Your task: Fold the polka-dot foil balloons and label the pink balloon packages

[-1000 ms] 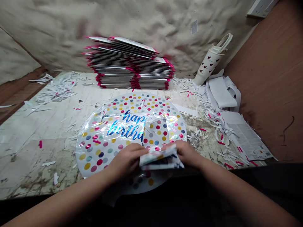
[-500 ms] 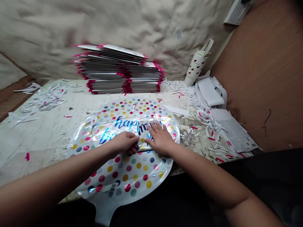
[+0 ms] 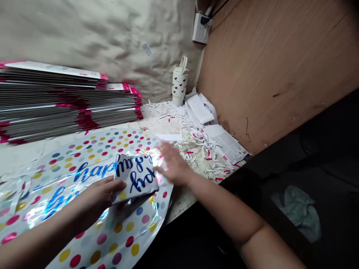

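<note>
A flat foil balloon (image 3: 112, 231) with coloured dots and blue lettering is spread over the table, its lower part reaching past the front edge. Above it, slightly raised, is a small folded foil balloon (image 3: 137, 179) with the same blue script and a dark gap beneath. My left hand (image 3: 103, 188) pinches the folded one at its left end, thumb on top; the fingertips underneath are hidden. At its right end, my right hand (image 3: 176, 166) has its fingers stretched out and blurred, the thumb by the edge. Whether that thumb touches the folded foil I cannot tell.
Pink-edged flat packs (image 3: 56, 101) are stacked at the back left. A white tumbler with hearts (image 3: 179, 86) stands in the corner beside crumpled paper (image 3: 200, 108). Paper scraps (image 3: 210, 157) and a printed sheet (image 3: 226, 142) lie along the right. A power strip (image 3: 201, 28) hangs above.
The view has swung right. The folded balloon's right end has lifted off the flat balloon, held by my left hand. My right hand has come off its top and moved to its right end.
</note>
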Motion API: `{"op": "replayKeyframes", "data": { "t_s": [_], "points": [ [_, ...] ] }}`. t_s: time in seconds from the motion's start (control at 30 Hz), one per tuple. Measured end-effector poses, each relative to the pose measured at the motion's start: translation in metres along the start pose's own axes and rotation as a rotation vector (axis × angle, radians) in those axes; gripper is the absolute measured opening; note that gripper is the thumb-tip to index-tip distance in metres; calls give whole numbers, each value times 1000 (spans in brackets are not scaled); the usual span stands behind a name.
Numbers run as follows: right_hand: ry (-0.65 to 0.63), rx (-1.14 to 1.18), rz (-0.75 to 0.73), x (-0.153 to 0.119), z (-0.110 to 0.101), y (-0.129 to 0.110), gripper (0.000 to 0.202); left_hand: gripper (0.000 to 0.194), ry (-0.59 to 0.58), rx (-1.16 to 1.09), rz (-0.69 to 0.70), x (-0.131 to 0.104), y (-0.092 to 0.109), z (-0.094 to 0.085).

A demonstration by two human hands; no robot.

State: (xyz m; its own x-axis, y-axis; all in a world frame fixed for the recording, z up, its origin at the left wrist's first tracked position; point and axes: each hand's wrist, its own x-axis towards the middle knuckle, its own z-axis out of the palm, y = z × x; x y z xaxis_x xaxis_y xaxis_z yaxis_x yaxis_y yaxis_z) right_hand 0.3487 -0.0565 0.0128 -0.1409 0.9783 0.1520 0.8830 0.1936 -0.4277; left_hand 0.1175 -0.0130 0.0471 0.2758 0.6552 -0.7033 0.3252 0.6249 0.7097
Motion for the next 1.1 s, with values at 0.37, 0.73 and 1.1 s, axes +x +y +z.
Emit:
{"op": "replayKeyframes", "data": {
  "t_s": [0.37,0.73,1.1],
  "points": [
    [-83,-279,494,-212,-89,193,50,27,-85,-163,-26,24,17,38],
    [536,-468,-252,-90,-77,-6,26,27,142,-285,420,-35,41,6],
    [-12,374,-55,-29,-11,-24,36,15,-14,-320,279,-31,7,-37]
  ]
}}
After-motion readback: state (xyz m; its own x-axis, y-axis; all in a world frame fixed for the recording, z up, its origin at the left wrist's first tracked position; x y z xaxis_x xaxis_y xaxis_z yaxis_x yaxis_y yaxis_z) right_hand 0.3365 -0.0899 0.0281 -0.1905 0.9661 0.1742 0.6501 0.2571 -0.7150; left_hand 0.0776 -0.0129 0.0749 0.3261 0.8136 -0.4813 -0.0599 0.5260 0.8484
